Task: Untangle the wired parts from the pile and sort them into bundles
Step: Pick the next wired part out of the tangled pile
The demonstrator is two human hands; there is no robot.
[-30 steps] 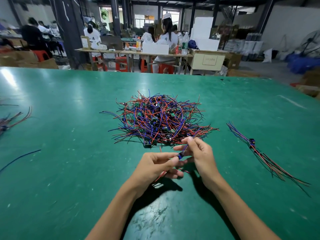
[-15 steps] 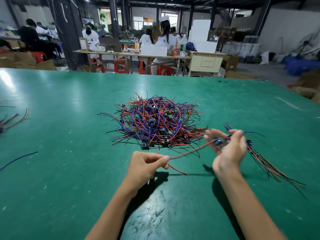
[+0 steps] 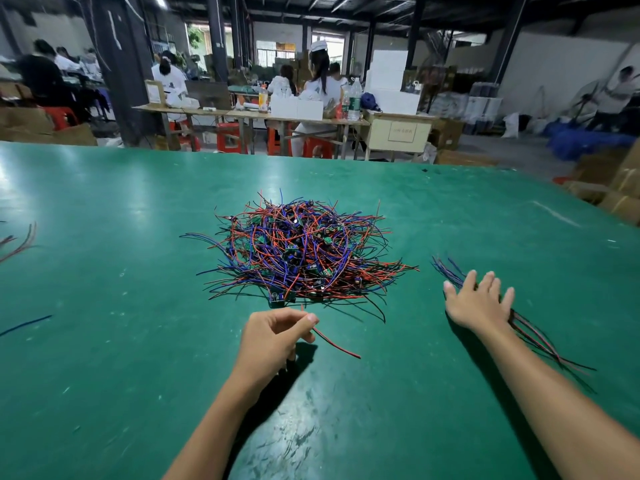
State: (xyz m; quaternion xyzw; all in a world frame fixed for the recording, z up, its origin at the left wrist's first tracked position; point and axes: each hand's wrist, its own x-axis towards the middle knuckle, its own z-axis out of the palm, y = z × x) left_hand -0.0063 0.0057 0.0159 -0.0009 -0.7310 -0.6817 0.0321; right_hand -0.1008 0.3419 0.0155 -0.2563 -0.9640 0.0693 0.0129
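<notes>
Nearest the camera, both bare forearms extend over the green table (image 3: 104, 341). The left hand (image 3: 273, 337) is positioned just short of the pile, fingers curled, with thumb and forefinger pinching the end of a red wire (image 3: 334, 344); the free length of that wire trails to the right and rests on the table surface. The right hand (image 3: 479, 303) is located well to the right of the left hand, palm down, fingers straight and spread wide, over the sorted bundle (image 3: 535, 336); whether the palm presses on the bundle cannot be determined. The bundle consists of red, blue and dark wires laid roughly parallel, with ends projecting beyond the fingertips on the far side and past the wrist on the near side. Beyond the left hand, at the table centre, lies the pile (image 3: 301, 252): a dense tangle of red, blue and black wires with small green and dark components embedded in it. A few loose wires (image 3: 20, 242) lie at the far-left table edge. Behind the table, seated workers (image 3: 320, 84) face away at a long bench (image 3: 249, 114) fitted with red stools (image 3: 228, 135).
</notes>
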